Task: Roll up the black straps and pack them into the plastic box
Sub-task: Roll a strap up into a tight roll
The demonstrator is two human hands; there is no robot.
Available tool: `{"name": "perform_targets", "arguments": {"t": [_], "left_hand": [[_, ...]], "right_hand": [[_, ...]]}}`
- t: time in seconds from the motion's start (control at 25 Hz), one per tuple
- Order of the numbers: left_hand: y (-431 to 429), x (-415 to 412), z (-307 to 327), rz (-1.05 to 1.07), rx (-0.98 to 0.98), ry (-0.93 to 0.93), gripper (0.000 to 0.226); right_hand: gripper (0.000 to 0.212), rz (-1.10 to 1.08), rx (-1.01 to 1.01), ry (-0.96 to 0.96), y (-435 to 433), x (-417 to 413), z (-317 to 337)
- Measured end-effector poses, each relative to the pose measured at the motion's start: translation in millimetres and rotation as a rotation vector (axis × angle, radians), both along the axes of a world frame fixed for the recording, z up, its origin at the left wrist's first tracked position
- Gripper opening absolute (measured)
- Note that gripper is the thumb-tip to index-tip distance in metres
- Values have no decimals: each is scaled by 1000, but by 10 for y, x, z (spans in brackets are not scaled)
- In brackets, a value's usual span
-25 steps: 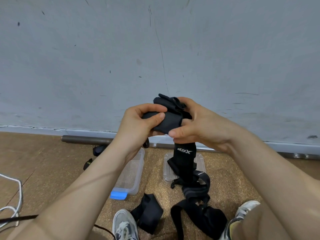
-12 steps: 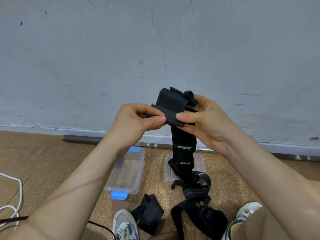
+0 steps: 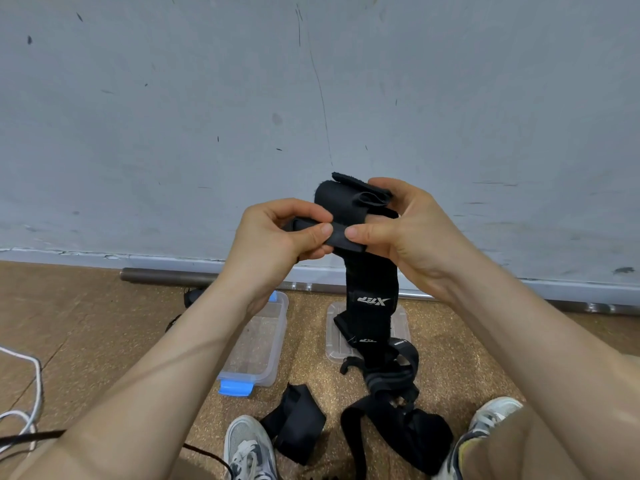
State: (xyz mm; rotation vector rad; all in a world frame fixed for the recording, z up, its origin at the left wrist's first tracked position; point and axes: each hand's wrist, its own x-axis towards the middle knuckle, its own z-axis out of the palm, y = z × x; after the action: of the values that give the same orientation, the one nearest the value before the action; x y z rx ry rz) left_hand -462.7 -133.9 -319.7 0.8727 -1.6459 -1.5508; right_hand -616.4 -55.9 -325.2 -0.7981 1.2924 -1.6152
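A black strap (image 3: pixel 372 296) with white lettering hangs from my two hands at chest height, its upper end partly curled into a loose roll (image 3: pixel 349 206). My left hand (image 3: pixel 277 237) pinches the strap's folded edge between thumb and fingers. My right hand (image 3: pixel 401 230) grips the roll from the right, thumb tip close to the left thumb. The strap's tail runs down to a heap of black straps (image 3: pixel 398 410) on the floor. A clear plastic box (image 3: pixel 259 341) with a blue clip stands open on the floor below my left forearm.
The clear lid (image 3: pixel 401 323) lies flat behind the hanging strap. A folded black strap (image 3: pixel 298 424) rests between my two shoes (image 3: pixel 247 448). A metal pipe (image 3: pixel 166 275) runs along the grey wall. White cable (image 3: pixel 31 393) loops at the left edge.
The strap's top end, first bunched tight, opened out and is now curled over again. Both hands rose slightly and the thumbs came together on the folded edge.
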Motion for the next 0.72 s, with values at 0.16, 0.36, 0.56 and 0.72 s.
{"name": "perform_targets", "arguments": {"t": [0.16,0.36,0.56,0.72], "left_hand": [[-106,130,37,-170,-189,-90,35],[-131,185,65,-38,-647,-290,34],[-164,203,21,-94,-608,-319,16],[-175,168,-58,-79,-460,-265,16]], "right_hand": [[35,88,5,-88,21,-92,53],[34,114,7,-128,30,-112,54],[69,-39,-3,83,-10,-32,-50],[74,-74,-5,153,-31,34,-100]]}}
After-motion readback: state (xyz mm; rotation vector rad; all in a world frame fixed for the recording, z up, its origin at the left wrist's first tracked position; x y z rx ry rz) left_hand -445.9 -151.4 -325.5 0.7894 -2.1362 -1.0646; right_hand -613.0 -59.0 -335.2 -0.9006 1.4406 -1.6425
